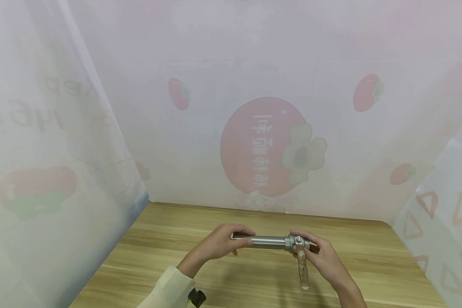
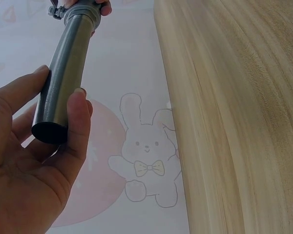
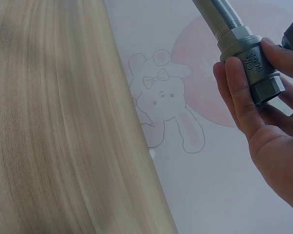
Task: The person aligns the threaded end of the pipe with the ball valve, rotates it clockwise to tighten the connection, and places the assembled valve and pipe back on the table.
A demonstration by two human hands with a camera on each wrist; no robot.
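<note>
A steel pipe (image 1: 267, 242) is joined at its right end to a metal ball valve (image 1: 292, 242). My left hand (image 1: 226, 242) grips the pipe's free end between thumb and fingers; the left wrist view shows its dark end face over the palm. Around the valve body curl the thumb and fingers of my right hand (image 1: 325, 256). In the right wrist view the valve (image 3: 254, 68) carries raised lettering and has a hexagonal end. A lever handle (image 1: 302, 267), in a brownish worn sleeve, points toward me. Pipe and valve are held roughly level above the table.
Below the hands lies a wood-grain table (image 1: 158, 239). Pale printed curtains (image 1: 200, 171) hang behind it and at both sides. A small black object (image 1: 196, 297) sits by the left sleeve cuff (image 1: 173, 286).
</note>
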